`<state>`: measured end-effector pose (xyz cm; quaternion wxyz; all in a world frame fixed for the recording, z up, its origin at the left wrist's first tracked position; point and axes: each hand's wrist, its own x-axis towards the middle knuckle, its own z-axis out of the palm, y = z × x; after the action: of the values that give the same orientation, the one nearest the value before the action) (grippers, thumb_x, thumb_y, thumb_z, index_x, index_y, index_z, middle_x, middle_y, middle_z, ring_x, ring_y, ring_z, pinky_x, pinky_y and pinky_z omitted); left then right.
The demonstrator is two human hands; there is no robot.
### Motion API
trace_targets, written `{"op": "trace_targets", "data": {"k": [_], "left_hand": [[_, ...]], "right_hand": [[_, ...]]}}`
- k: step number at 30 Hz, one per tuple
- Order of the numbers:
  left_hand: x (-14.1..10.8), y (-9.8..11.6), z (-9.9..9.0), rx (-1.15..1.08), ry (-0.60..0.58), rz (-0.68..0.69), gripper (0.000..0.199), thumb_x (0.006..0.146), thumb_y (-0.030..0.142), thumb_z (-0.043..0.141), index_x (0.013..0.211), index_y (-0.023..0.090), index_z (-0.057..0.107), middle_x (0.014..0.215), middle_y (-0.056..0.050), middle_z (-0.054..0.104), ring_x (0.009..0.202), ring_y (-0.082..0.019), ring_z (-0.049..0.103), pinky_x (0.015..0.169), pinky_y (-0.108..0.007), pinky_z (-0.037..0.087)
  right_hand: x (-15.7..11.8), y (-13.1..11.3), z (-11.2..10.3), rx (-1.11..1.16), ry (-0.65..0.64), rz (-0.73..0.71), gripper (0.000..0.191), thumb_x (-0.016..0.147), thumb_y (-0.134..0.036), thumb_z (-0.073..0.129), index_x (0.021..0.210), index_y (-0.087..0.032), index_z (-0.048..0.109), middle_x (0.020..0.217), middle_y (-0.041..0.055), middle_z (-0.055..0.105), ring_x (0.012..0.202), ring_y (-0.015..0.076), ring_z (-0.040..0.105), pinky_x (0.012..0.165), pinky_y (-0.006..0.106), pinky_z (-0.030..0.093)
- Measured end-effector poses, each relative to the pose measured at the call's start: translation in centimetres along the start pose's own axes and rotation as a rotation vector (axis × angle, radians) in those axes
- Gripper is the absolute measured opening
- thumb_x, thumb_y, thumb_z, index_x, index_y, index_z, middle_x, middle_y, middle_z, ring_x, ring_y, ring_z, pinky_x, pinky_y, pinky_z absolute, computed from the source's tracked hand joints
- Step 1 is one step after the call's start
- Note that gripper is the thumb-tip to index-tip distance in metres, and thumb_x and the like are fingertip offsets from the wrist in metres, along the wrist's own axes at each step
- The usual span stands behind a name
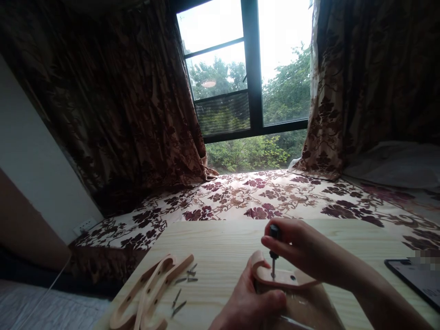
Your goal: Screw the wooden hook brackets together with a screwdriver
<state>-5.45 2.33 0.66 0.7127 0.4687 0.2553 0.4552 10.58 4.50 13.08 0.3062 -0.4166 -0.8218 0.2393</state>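
Screwdriver [274, 234] gripped upright in the right hand [295, 243], its tip down on the curved wooden piece [283, 277].
The piece lies lengthwise left to right on a glossy brown object [307, 306] above the tabletop [213, 238]; the left hand [249, 298], nearer its upcurled left end, clasps both. Smooth pale wood, one dark round hole; slim grey screws [191, 273] lie left on straight grain.

Pale wooden tabletop [213, 250] — curved wooden hooks [162, 292] at left; screws [179, 309] beside them; dark-edged device [417, 279] at right.
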Motion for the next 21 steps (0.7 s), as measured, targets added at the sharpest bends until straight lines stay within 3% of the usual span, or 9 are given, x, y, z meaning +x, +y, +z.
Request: {"op": "trace_targets", "data": {"k": [9,16,21], "left_hand": [[-0.3,0.6,-0.3,0.104,0.028,0.012,0.042,0.071,0.035,0.077,0.094,0.020,0.045,0.076,0.005,0.047,0.066,-0.007,0.042,0.063,-0.022,0.030],[0.3,0.0,-0.4,0.043,-0.002,0.045,0.049,0.065,0.044,0.080,0.094,0.022,0.047,0.076,0.003,0.053,0.065,-0.010,0.050,0.062,-0.023,0.032],[0.5,-0.2,-0.5,-0.084,-0.099,0.055,0.052,0.065,0.044,0.081,0.098,0.022,0.048,0.079,0.000,0.058,0.066,-0.010,0.054,0.063,-0.023,0.033]], "right_hand": [[0.1,0.3,0.1,-0.040,0.028,-0.020,0.021,0.088,-0.030,0.052,0.070,-0.020,0.052,0.064,-0.0009,0.058,0.059,0.0123,0.048,0.054,0.024,0.036],[-0.2,-0.6,0.5,-0.052,-0.037,-0.045,0.017,0.085,-0.024,0.054,0.069,-0.020,0.049,0.065,-0.0026,0.056,0.059,0.0112,0.046,0.052,0.022,0.035],[0.1,-0.5,0.7,-0.028,-0.043,-0.013,0.016,0.083,-0.021,0.053,0.069,-0.021,0.045,0.066,-0.0024,0.056,0.060,0.0118,0.047,0.054,0.022,0.036]]}}
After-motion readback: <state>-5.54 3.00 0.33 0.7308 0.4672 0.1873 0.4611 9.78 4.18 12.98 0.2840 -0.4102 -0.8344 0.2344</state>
